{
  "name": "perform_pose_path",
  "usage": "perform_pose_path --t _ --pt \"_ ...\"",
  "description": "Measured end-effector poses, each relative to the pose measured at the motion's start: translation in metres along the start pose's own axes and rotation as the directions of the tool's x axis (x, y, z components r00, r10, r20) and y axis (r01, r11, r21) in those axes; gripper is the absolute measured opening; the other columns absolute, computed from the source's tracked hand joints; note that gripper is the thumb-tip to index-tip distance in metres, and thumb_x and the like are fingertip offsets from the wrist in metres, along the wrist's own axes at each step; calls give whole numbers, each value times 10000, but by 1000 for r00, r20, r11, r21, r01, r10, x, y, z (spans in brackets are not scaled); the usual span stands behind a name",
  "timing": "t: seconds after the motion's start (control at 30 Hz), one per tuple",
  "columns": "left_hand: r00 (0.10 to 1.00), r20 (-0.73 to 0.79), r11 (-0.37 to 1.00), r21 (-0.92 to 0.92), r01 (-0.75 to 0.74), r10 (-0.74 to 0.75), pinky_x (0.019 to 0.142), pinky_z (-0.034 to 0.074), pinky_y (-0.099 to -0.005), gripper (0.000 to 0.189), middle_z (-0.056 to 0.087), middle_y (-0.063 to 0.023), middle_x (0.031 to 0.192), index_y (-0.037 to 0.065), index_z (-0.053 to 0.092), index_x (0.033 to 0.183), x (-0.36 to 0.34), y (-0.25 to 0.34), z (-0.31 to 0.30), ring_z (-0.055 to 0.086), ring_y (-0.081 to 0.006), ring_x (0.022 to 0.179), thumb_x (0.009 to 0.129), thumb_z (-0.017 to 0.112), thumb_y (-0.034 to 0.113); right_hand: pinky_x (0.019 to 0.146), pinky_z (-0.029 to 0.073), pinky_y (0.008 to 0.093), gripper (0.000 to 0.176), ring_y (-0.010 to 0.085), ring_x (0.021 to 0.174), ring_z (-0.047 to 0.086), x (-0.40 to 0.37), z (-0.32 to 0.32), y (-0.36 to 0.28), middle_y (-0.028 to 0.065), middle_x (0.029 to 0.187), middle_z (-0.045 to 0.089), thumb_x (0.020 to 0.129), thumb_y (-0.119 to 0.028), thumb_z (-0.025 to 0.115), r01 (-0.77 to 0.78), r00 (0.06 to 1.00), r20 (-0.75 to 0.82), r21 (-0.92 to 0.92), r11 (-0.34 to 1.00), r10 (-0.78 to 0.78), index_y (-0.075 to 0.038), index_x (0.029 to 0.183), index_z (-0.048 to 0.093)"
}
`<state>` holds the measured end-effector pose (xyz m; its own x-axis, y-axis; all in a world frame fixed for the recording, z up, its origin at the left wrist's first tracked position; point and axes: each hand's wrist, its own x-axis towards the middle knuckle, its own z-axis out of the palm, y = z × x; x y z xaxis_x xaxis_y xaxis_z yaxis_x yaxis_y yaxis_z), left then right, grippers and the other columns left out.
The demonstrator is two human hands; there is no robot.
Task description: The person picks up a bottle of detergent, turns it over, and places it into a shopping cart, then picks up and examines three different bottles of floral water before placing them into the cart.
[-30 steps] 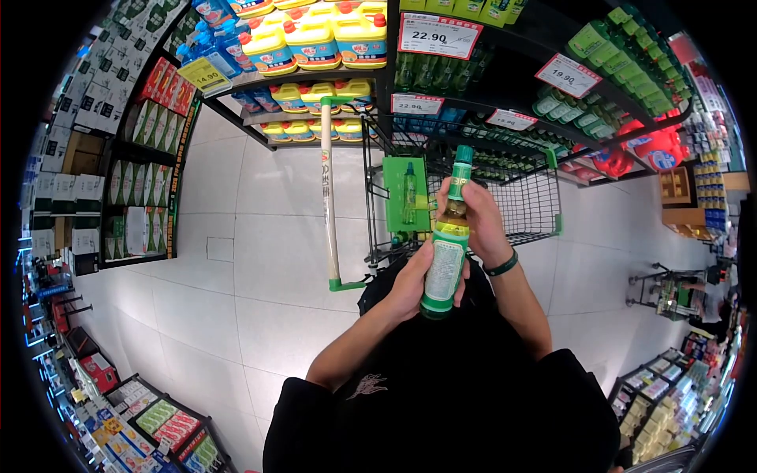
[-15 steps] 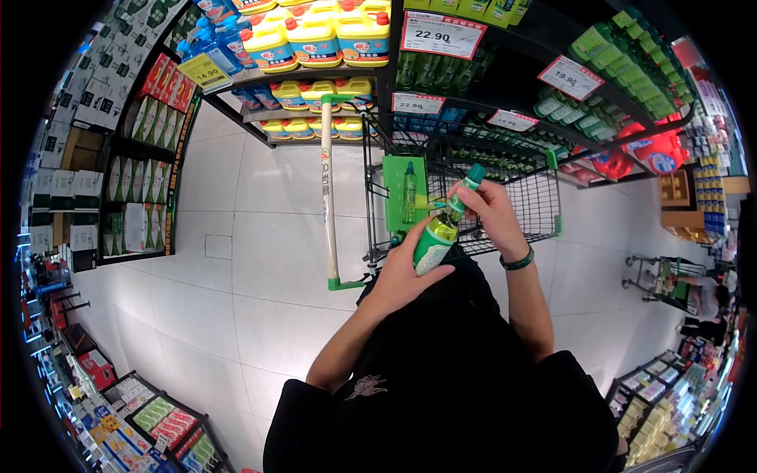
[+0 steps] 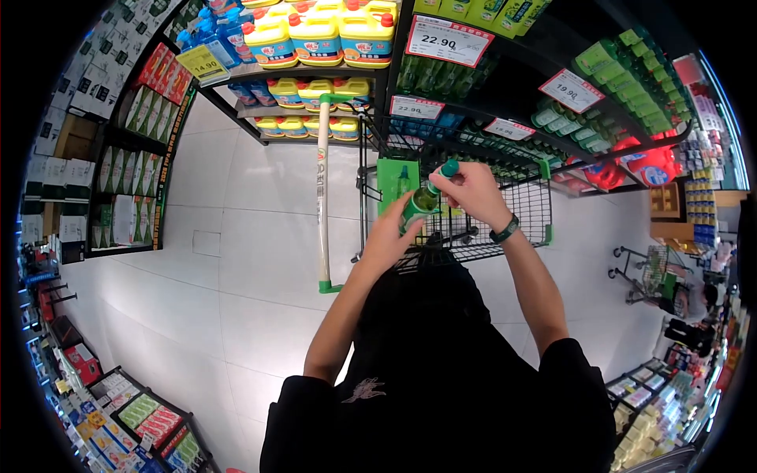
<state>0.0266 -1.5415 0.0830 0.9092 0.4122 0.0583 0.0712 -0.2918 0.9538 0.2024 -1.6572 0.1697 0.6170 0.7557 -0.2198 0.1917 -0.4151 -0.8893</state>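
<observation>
A green bottle (image 3: 424, 200) with a darker green cap is held tilted over the near side of the shopping cart (image 3: 524, 206). My left hand (image 3: 386, 238) is wrapped round the bottle's body, covering much of its label. The fingers of my right hand (image 3: 479, 191) are closed on the bottle's neck, just below the cap. Behind my left hand, a green panel (image 3: 394, 177) with a bottle pictured on it is fixed to the cart. The cart's long pale handle (image 3: 322, 197) stands to the left of my hands.
Ahead, shelves hold yellow jugs (image 3: 318, 39) and rows of green bottles (image 3: 552, 118), with price tags (image 3: 449, 39) on the edges. Boxed goods fill a rack (image 3: 130, 177) at the left. Another cart (image 3: 654, 268) with a person beside it is at the right.
Both hands and the bottle have shifted left and a little farther from my body. The label, more visible before, is now mostly covered. My hands stay closed on the bottle.
</observation>
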Motion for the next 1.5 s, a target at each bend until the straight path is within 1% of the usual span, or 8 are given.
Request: perform_pose_path --t 0.17,0.37,0.63,0.77,1.2,1.27,1.4,1.5 --pt "968 -218 950 310 -51 123 1042 442 -465 485 612 -216 1265 40 560 1352 -17 -33 -31 546 -421 1233 901 700 150 541 524 264 350 136 560 694 54 2 19 78 625 686 911 -309 721 29 999 -36 -182 983 -36 28 818 697" --pt "875 -481 707 638 306 55 1144 335 -507 579 423 -248 1490 -3 472 1434 -55 -67 -76 383 -438 1392 917 684 151 631 561 321 290 195 621 727 127 19 61 95 654 717 901 -294 711 76 984 -135 -282 957 -118 -8 880 752" --pt "840 -477 807 371 460 -259 1128 370 -462 680 422 -263 1506 -19 353 1513 -94 -112 -59 425 -433 1370 968 642 268 751 561 457 315 380 770 696 203 47 132 181 752 718 853 -337 736 9 980 -175 -453 892 -98 -23 868 744" --pt "790 -515 764 344 545 -332 1054 441 -454 661 521 -228 1428 28 381 1510 -87 -105 -57 520 -401 1290 972 635 316 689 585 363 283 235 626 722 227 67 177 104 652 718 888 -305 710 11 981 -161 -514 857 -110 -24 870 742" --pt "740 -550 692 358 627 -386 932 513 -459 672 612 -204 1312 75 419 1490 -77 -96 -53 612 -395 1156 939 666 369 793 565 477 321 401 831 699 258 104 251 223 830 718 819 -364 746 -100 986 -169 -589 802 0 -49 877 759" --pt "728 -550 688 338 642 -409 949 510 -450 659 624 -197 1320 89 425 1485 -75 -94 -54 617 -401 1174 943 660 382 876 557 489 375 410 951 689 265 108 255 240 965 724 809 -362 758 -181 983 -117 -555 812 139 -51 1018 756" --pt "732 -562 679 364 637 -386 941 515 -445 662 631 -196 1309 89 430 1481 -73 -95 -53 623 -401 1164 935 668 378 893 552 485 364 406 980 685 279 118 264 245 1002 720 814 -352 753 -168 986 -87 -569 805 145 -47 1013 753" --pt "727 -569 673 366 643 -385 924 523 -442 666 641 -195 1293 90 436 1476 -73 -93 -52 634 -402 1142 926 682 373 896 542 497 339 418 934 683 284 125 266 238 928 720 825 -360 730 19 995 86 -665 746 51 -55 973 741"
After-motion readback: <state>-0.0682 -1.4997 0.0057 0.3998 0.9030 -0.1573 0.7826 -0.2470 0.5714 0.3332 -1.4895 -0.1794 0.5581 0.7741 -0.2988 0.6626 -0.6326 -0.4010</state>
